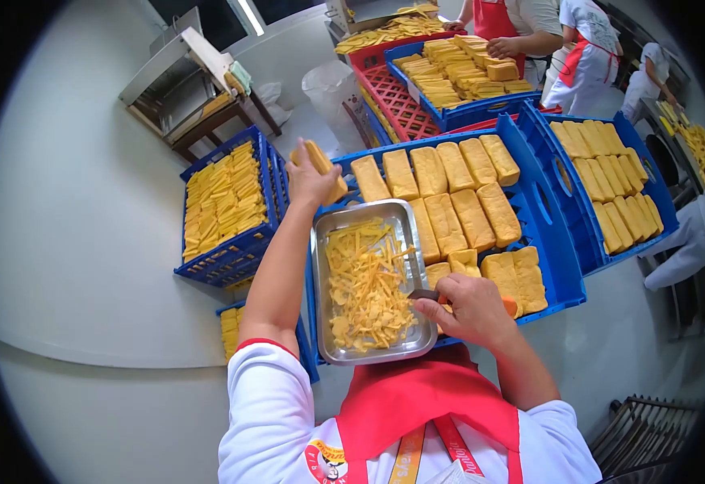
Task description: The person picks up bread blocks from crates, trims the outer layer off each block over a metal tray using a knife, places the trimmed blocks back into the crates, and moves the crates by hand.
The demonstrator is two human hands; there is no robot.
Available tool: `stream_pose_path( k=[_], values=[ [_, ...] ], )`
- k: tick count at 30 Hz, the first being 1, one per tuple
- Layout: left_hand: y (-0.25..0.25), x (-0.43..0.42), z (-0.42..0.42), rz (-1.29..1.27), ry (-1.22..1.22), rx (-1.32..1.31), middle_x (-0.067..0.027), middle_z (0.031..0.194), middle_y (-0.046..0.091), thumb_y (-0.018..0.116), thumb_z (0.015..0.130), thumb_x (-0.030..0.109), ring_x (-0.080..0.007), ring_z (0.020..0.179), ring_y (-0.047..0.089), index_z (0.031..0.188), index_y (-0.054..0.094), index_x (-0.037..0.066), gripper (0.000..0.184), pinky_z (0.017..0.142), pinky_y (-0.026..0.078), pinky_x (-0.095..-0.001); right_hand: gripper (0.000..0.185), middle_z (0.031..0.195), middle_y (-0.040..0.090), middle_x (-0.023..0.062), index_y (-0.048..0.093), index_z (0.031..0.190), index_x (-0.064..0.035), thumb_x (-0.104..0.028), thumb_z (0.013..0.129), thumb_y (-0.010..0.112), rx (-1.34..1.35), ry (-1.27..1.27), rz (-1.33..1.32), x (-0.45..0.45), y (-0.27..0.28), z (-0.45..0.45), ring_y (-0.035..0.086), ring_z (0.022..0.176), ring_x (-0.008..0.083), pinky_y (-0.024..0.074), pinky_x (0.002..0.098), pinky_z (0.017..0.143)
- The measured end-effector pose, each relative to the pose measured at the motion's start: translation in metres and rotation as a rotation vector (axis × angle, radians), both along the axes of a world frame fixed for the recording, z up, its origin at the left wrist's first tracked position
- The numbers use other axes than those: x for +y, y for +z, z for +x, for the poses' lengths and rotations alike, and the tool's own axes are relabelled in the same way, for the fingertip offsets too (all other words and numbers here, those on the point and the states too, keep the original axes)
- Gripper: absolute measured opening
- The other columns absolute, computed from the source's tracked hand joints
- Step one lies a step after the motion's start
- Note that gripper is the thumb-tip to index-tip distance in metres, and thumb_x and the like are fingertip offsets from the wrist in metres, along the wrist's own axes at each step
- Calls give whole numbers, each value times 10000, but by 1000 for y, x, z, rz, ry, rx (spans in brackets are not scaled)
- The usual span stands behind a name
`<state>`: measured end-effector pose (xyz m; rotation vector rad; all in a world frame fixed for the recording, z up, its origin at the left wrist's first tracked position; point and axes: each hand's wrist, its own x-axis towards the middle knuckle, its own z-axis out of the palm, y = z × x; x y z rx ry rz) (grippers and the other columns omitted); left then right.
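Observation:
My left hand is raised at the far left corner of the blue crate, its fingers wrapped around a golden bread loaf. In my right hand is an orange-handled knife; its short dark blade points left over the tray's right rim. Below and between the hands, a metal tray holds a heap of thin yellow crust strips. The tray rests on the blue crate, where several bread loaves lie in rows. My right hand partly covers the nearest loaves.
Another blue crate of loaves stands on the right. Left of me is a stacked blue crate full of yellow pieces. Ahead, a co-worker in a red apron handles bread over a blue crate. A red crate stands beside it.

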<state>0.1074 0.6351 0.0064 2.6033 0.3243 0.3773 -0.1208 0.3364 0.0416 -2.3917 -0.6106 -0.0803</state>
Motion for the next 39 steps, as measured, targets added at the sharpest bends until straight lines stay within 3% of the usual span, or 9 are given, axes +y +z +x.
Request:
stream_pose_path(
  k=[7,10,12,15,19,23,29,33,39],
  values=[
    [-19,-15,33,472,-295,563,-251,1273,645,740,838,475,-402,1157,645,1150,703,-13,581,994,524,-456,509,736,639,144,618,742,-50,-523,926,645,58,-105,28,-23,-14,-7,661,716,351,507,459,623],
    [-4,-41,41,692,-368,516,-252,1214,675,718,859,477,-389,1158,649,1126,714,-19,564,994,518,-453,490,769,647,166,625,778,-36,-485,971,588,156,-164,102,-31,-12,-9,652,738,373,503,462,649],
    [-1,-59,46,335,-324,322,-264,1143,695,699,875,477,-379,1162,648,1140,708,-23,566,991,512,-446,442,777,646,181,632,812,-33,-434,985,566,174,-237,175,-34,-13,-8,652,757,382,502,468,666],
    [-30,-72,60,307,-362,506,-286,1082,700,698,865,507,-386,1116,664,1099,711,-39,594,945,533,-453,327,785,632,216,644,892,-21,-306,999,523,219,-288,281,-42,-19,-6,633,747,399,493,463,680],
    [-27,-84,46,28,-219,530,-298,1246,640,779,813,456,-416,1124,659,1379,440,-109,868,1001,520,-432,338,768,627,225,605,842,-13,-301,1001,530,391,-344,426,-54,-18,-9,639,750,402,483,480,674],
    [-50,-58,66,-12,-137,466,-293,1288,611,827,684,306,-390,1113,669,1382,354,-81,928,930,557,-452,340,731,604,191,612,855,-7,-304,1007,545,487,-350,519,-56,-18,-14,613,680,331,465,432,638],
    [20,-60,2,-892,-474,-197,-46,1110,603,651,663,-147,-189,1037,622,1320,415,118,747,882,543,-345,330,723,595,184,608,830,6,-267,1007,560,484,-394,487,-55,-6,-9,596,648,313,453,419,613],
    [58,-56,-90,-615,-775,-304,-27,1113,604,690,713,-141,-144,1032,613,1252,476,85,623,873,521,-294,323,722,596,190,612,813,1,-260,1000,578,329,-329,439,-36,2,5,598,645,343,444,433,597],
    [39,-46,-174,-392,-717,-328,-71,1123,585,722,710,-91,-165,1045,580,1189,523,52,539,911,472,-285,329,714,594,177,598,776,-27,-272,996,588,-102,-131,337,23,26,19,618,683,388,466,480,593]
  ],
)
